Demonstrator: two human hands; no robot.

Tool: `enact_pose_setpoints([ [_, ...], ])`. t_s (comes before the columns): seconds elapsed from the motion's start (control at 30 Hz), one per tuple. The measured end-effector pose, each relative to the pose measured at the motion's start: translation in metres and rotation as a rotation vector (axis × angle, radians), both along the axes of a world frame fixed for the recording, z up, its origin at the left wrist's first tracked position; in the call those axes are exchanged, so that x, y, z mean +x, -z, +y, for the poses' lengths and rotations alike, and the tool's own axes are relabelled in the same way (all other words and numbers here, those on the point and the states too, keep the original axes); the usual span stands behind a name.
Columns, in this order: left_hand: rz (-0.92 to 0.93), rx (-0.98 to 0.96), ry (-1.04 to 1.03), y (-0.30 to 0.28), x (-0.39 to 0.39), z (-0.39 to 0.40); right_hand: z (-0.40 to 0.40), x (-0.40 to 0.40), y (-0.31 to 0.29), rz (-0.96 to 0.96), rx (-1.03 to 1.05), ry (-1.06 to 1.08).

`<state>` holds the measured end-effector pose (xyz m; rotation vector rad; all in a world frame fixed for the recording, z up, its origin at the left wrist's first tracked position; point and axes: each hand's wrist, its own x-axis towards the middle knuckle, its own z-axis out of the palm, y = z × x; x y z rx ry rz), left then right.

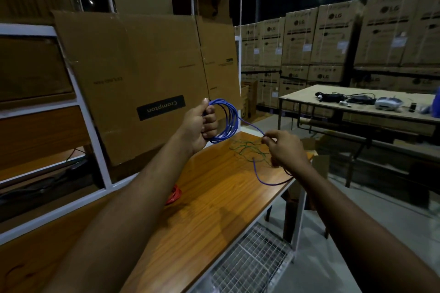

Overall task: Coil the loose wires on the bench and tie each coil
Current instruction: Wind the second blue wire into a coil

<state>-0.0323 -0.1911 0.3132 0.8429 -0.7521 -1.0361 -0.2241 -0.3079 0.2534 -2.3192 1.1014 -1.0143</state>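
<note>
My left hand [201, 125] grips a coil of blue wire [229, 120] with several loops, held up above the far end of the wooden bench [214, 197]. One strand runs from the coil down to my right hand [284, 147], which pinches it between thumb and fingers. The blue wire's loose tail [264, 179] hangs below my right hand in a curve over the bench edge. A loose green wire [247, 146] lies tangled on the bench under both hands. A red wire coil [175, 194] lies on the bench, partly hidden by my left forearm.
A large flattened cardboard box [142, 74] leans behind the bench on the left against a white frame [88, 121]. A wire-mesh shelf [247, 261] sits below the bench's right edge. A second table [309, 97] with devices stands at the right, with stacked cartons behind it.
</note>
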Motion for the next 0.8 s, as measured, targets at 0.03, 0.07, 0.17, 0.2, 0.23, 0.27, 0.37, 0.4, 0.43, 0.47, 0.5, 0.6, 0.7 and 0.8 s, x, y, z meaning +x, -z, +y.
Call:
enact_pose_setpoints([
  [0.03, 0.004, 0.001, -0.001, 0.0, -0.001, -0.001, 0.006, 0.002, -0.002, 0.037, 0.023, -0.026],
  [0.07, 0.004, 0.004, -0.002, 0.001, -0.002, -0.002, 0.01, 0.004, -0.003, 0.116, 0.009, -0.052],
  [0.17, -0.003, 0.006, -0.009, 0.001, -0.003, -0.004, 0.025, 0.006, -0.007, 0.355, -0.137, -0.154],
  [0.2, -0.004, 0.005, -0.013, 0.001, -0.003, -0.004, 0.032, 0.006, -0.009, 0.423, -0.198, -0.2],
  [0.23, -0.004, 0.006, -0.017, 0.001, -0.003, -0.004, 0.038, 0.007, -0.012, 0.484, -0.266, -0.249],
  [0.27, -0.005, 0.008, -0.019, 0.002, -0.002, -0.005, 0.044, 0.007, -0.015, 0.536, -0.344, -0.298],
  [0.37, -0.027, 0.018, -0.021, 0.005, -0.002, -0.007, 0.059, 0.007, -0.03, 0.537, -0.608, -0.389],
  [0.4, -0.034, 0.022, -0.02, 0.006, -0.003, -0.007, 0.063, 0.008, -0.036, 0.505, -0.692, -0.421],
  [0.43, -0.04, 0.03, -0.016, 0.007, -0.003, -0.007, 0.067, 0.008, -0.041, 0.466, -0.77, -0.458],
  [0.47, -0.05, 0.041, -0.013, 0.008, -0.004, -0.007, 0.071, 0.009, -0.046, 0.43, -0.834, -0.497],
  [0.5, -0.069, 0.053, -0.009, 0.009, -0.006, -0.007, 0.073, 0.009, -0.05, 0.386, -0.881, -0.542],
  [0.6, -0.167, 0.087, -0.029, 0.01, -0.015, -0.006, 0.071, 0.014, -0.053, 0.211, -0.839, -0.65],
  [0.7, -0.326, 0.142, -0.117, 0.012, -0.022, -0.004, 0.064, 0.023, -0.056, 0.043, -0.715, -0.613],
  [0.8, -0.391, 0.134, -0.075, 0.015, -0.022, 0.002, 0.059, 0.028, -0.06, -0.122, -0.708, -0.599],
])
